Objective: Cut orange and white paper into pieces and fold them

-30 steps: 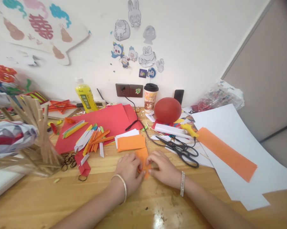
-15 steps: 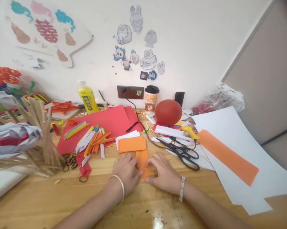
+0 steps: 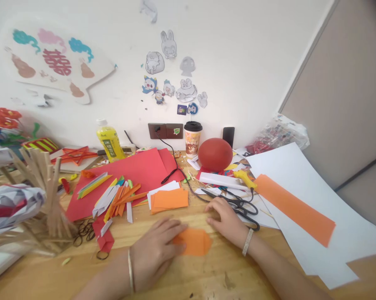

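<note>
A small folded piece of orange paper point(image 3: 194, 242), its right end pointed, lies low over the wooden table in front of me. My left hand point(image 3: 159, 250) grips its left end between thumb and fingers, which cover that part. Its outline is slightly smeared by motion. My right hand point(image 3: 223, 221) is apart from the paper, to its upper right, with bent, parted fingers and nothing in them. Close beyond that hand lie black scissors point(image 3: 246, 211). A short stack of orange paper pieces point(image 3: 169, 199) rests on white ones, farther back.
Red paper sheets point(image 3: 144, 166) with folded colored strips lie at the left. At the back stand a yellow bottle point(image 3: 111, 143), a lidded cup point(image 3: 193, 139) and a red balloon point(image 3: 215, 154). White sheets point(image 3: 325, 254) carry an orange strip point(image 3: 295, 210). A yellow-handled corded tool point(image 3: 245, 179) lies behind the scissors.
The orange paper has turned from pointing toward me to lying crosswise. My right hand has let go of it and moved right; my left hand still holds it. The camera view has tilted up slightly.
</note>
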Demonstrator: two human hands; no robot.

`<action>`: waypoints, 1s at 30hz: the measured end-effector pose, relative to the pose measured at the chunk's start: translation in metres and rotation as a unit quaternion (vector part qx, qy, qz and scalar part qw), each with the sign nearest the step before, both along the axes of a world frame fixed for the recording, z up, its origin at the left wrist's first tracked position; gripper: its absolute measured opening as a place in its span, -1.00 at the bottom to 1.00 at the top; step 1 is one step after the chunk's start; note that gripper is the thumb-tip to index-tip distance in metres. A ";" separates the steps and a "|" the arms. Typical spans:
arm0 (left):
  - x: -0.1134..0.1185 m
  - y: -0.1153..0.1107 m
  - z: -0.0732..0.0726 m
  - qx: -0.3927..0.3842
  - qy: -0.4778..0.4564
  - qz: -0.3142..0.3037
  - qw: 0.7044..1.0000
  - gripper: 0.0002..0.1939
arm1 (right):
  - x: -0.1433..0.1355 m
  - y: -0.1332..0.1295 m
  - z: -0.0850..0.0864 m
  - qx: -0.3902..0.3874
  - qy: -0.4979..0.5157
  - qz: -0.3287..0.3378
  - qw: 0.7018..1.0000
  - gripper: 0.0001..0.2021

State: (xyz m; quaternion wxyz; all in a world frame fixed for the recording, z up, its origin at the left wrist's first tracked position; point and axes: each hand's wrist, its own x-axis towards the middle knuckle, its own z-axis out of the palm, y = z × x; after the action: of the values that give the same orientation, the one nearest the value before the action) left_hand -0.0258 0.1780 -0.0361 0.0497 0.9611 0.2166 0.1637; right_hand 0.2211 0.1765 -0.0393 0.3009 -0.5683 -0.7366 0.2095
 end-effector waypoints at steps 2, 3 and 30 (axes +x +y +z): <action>0.004 -0.007 -0.001 -0.026 -0.013 0.012 1.000 -0.57 | -0.001 -0.001 0.000 0.026 -0.017 -0.001 1.000 -0.80; 0.006 -0.009 -0.002 -0.045 -0.021 0.025 0.998 -0.57 | -0.002 -0.002 0.001 0.045 -0.024 0.000 0.999 -0.81; 0.006 0.010 0.003 -0.170 -0.096 -0.016 0.981 -0.66 | -0.020 -0.017 0.001 0.173 -0.160 0.252 0.939 -0.92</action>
State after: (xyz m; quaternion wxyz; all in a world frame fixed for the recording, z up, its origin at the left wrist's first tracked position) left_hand -0.0196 0.1876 -0.0335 0.2356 0.9220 0.2198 0.2149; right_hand 0.2006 0.1591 -0.0378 0.2099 -0.3295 -0.9189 0.0540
